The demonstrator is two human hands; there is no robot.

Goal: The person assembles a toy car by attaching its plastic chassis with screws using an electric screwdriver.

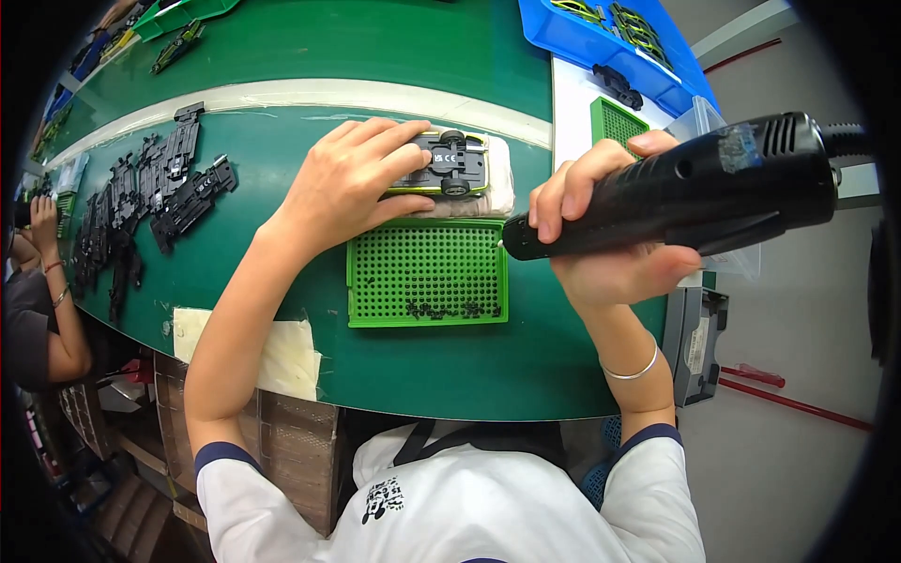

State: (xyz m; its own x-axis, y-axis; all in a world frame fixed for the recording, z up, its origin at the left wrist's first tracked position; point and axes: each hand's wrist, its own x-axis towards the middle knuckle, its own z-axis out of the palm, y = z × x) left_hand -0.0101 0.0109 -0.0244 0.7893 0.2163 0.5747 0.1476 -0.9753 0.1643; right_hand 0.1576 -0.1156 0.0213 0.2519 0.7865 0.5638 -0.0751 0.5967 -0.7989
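My left hand (343, 178) lies over a toy car (460, 161), its fingers closed on one end. The car is upside down, with a black underside, wheels up and a yellow-green edge. It rests on a white padded block (501, 178). In my right hand (615, 278) is a black electric screwdriver (694, 188), held almost level, its cord leaving at the right. Its tip end is by the upper right corner of a green tray (351, 281) full of small holes. Small dark pieces, probably screws (450, 310), are gathered along the tray's near edge.
A pile of black plastic car chassis (155, 183) spreads over the green table at left. A blue bin (619, 42) with yellow-green parts stands far right, near another green tray (615, 122). A yellowish sheet (286, 357) lies at the near edge. A co-worker's arm (56, 291) shows at far left.
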